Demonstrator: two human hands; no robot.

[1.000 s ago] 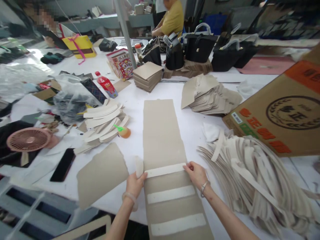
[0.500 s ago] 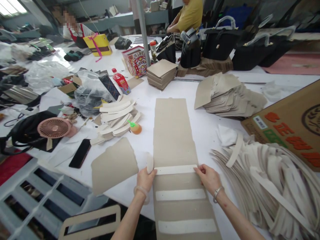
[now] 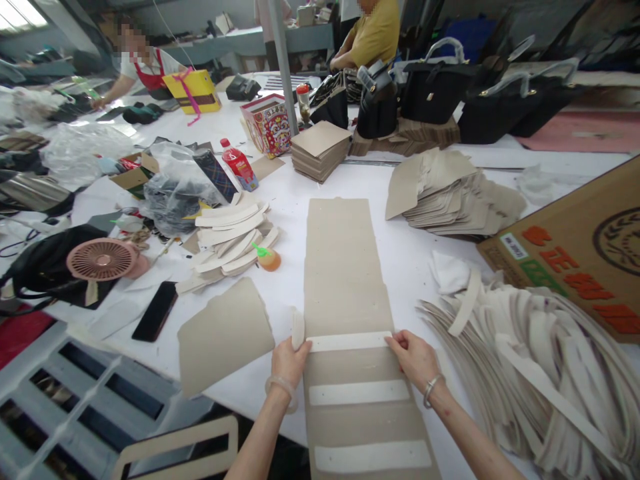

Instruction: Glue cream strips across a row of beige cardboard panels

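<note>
A long grey-beige cardboard panel (image 3: 344, 267) lies on the white-topped table (image 3: 280, 307), its near end running out of view at the bottom edge. Two flat white strips (image 3: 359, 393) (image 3: 373, 457) lie across its lower part, and a third white strip (image 3: 349, 342) lies above them, roughly parallel. The left hand (image 3: 289, 363) has thumb and finger closed at the third strip's left end and also grips a few pale loose pieces (image 3: 298, 327); the right hand (image 3: 416, 360) pinches its right end. The first two look laid in place, the third apparently being lined up; the panel's far half bears no strip.

A separate grey-beige board (image 3: 225, 333) and a pile of curved off-white strips (image 3: 233, 233) lie to the left, a heap of long pale strips (image 3: 535, 373) to the right.

On the brown cardboard box (image 3: 505, 270), large orange-red characters include a legible "正"; its white label is too small to read. The red-labelled plastic bottle (image 3: 239, 167) and red patterned carton (image 3: 275, 127) carry print that cannot be made out
</note>
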